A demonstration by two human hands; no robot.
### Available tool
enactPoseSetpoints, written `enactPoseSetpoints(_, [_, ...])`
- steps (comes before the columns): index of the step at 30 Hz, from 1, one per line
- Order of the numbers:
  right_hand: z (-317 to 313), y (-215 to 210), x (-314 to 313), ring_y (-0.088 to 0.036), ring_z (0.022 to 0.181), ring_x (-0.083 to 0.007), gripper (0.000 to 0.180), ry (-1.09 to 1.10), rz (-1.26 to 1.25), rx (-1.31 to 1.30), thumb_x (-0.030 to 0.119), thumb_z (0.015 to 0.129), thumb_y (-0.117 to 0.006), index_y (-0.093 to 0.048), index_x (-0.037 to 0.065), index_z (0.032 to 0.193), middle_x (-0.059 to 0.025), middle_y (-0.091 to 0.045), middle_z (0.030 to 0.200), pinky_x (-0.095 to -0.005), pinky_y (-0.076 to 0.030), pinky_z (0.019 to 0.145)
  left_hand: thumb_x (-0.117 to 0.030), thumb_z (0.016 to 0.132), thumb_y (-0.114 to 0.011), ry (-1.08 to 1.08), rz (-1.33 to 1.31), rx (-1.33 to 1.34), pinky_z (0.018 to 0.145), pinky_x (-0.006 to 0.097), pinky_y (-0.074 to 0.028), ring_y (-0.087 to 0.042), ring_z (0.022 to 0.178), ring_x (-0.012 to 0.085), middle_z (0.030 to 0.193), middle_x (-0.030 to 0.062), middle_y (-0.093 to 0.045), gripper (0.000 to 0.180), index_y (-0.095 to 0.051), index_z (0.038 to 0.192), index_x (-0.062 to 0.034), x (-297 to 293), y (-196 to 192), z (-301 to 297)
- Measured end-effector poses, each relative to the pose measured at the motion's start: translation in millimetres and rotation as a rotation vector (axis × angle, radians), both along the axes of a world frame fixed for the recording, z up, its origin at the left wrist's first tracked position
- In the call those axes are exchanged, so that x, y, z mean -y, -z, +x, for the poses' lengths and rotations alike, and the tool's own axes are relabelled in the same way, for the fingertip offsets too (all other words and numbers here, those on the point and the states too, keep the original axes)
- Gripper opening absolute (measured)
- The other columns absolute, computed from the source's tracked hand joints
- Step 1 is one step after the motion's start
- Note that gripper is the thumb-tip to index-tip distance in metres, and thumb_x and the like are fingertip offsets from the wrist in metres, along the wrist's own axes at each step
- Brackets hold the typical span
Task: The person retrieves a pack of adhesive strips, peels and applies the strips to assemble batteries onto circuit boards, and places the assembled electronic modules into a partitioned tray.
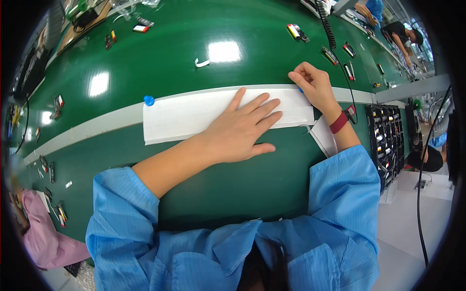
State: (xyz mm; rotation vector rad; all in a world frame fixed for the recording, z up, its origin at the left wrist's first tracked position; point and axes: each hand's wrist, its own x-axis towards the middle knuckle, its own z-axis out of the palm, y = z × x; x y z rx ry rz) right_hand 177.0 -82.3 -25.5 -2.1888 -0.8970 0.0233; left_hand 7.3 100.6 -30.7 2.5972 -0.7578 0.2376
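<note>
A long white paper strip (182, 119) lies across a pale band on the green workbench in front of me. My left hand (242, 123) rests flat on its middle and right part, fingers spread. A blue push pin (149, 100) stands at the strip's upper left corner. By its upper right end, my right hand (313, 85) is raised with thumb and fingers curled together in a pinch. What those fingertips hold, if anything, cannot be made out. A bit of blue, perhaps another pin (300, 89), shows just beside that hand. Under my right wrist lies a white sheet (324, 138).
A curled white scrap (202, 63) lies farther off. Small battery assemblies (297, 32) are scattered about the green bench (233, 179). A black tray of parts (386, 140) stands at right, near a hanging coiled cable (326, 24). Other people sit nearby, one in a pink sleeve (48, 233).
</note>
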Motion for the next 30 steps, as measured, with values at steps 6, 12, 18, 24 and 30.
enactPoseSetpoints(6, [1.7,6.2,15.3,-0.046,0.051,-0.0084,0.018,0.012,0.152,-0.081,0.017,0.082,-0.062,-0.057,0.000,0.077,-0.0030,-0.051,0.059,-0.0229,-0.039,0.049,-0.041,0.079,-0.059,0.014,0.025,-0.037,0.106,0.052,-0.015,-0.029,0.129,0.0277,0.138,0.0108,-0.034,0.062,-0.041,0.128,-0.0076,2.5,-9.3,1.0])
enactPoseSetpoints(12, [-23.4,-3.3,-4.1,-0.052,0.064,-0.0192,0.016,0.084,0.095,0.087,0.015,0.079,-0.063,-0.057,0.001,0.077,-0.0083,-0.054,0.070,-0.0278,-0.042,0.058,-0.042,0.078,-0.059,-0.138,0.102,0.031,0.104,0.052,-0.020,-0.038,0.124,0.0272,0.135,0.0106,-0.039,0.059,-0.045,0.126,-0.0099,-60.1,-23.6,-14.9])
enactPoseSetpoints(18, [-35.3,3.2,-12.0,-0.050,0.062,-0.0232,0.016,0.174,-0.049,0.257,0.014,0.077,-0.063,-0.056,0.000,0.072,-0.0096,-0.051,0.065,-0.0331,-0.040,0.057,-0.033,0.087,-0.050,-0.110,0.117,-0.023,0.106,0.046,-0.021,-0.030,0.128,0.0281,0.141,0.0080,-0.030,0.050,-0.037,0.133,-0.0158,-79.6,-1.7,-17.7])
enactPoseSetpoints(24, [-45.5,7.4,-32.3,-0.052,0.062,-0.0235,0.015,0.193,-0.031,0.270,0.012,0.078,-0.063,-0.056,-0.001,0.072,-0.0112,-0.052,0.067,-0.0326,-0.041,0.058,-0.035,0.089,-0.046,-0.118,0.131,-0.020,0.106,0.045,-0.021,-0.030,0.128,0.0283,0.141,0.0078,-0.030,0.049,-0.036,0.133,-0.0165,-98.6,-3.4,-33.5])
enactPoseSetpoints(30, [-53.3,8.3,-38.8,-0.055,0.064,-0.0251,0.013,0.155,0.122,0.170,0.010,0.077,-0.062,-0.056,0.000,0.073,-0.0118,-0.054,0.068,-0.0326,-0.044,0.059,-0.033,0.087,-0.049,-0.099,0.173,-0.043,0.106,0.044,-0.022,-0.030,0.128,0.0293,0.142,0.0085,-0.028,0.050,-0.037,0.133,-0.0167,-112.4,-13.9,-39.9])
